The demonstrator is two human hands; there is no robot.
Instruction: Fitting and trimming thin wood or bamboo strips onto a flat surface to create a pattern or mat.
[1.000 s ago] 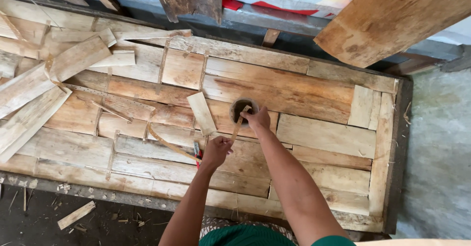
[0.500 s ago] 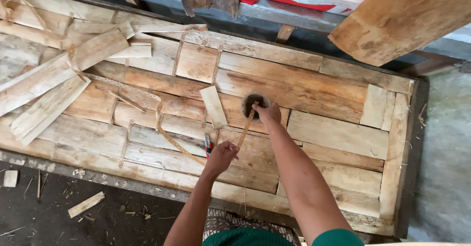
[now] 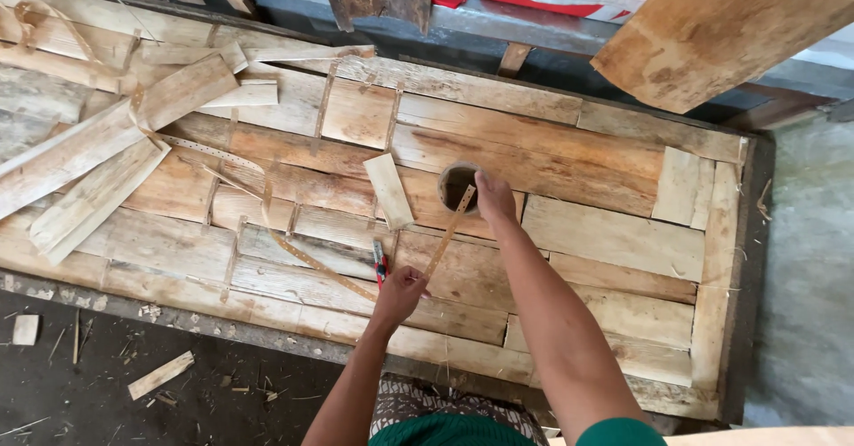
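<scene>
Rough woodworking yard: plank panel (image 3: 569, 233), offcuts (image 3: 160, 375).

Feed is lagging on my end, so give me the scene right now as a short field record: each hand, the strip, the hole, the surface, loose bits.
left hand: closed around the near end of the strip, beside a red-handled tool
right hand: pressing the far end of the strip at the hole's rim
strip: thin, perforated, stretched straight between the two hands
hole: round, cut in a plank
surface: panel of patched planks
loose bits: small board left of the hole; stacked boards far left; a wood scrap on the floor
</scene>
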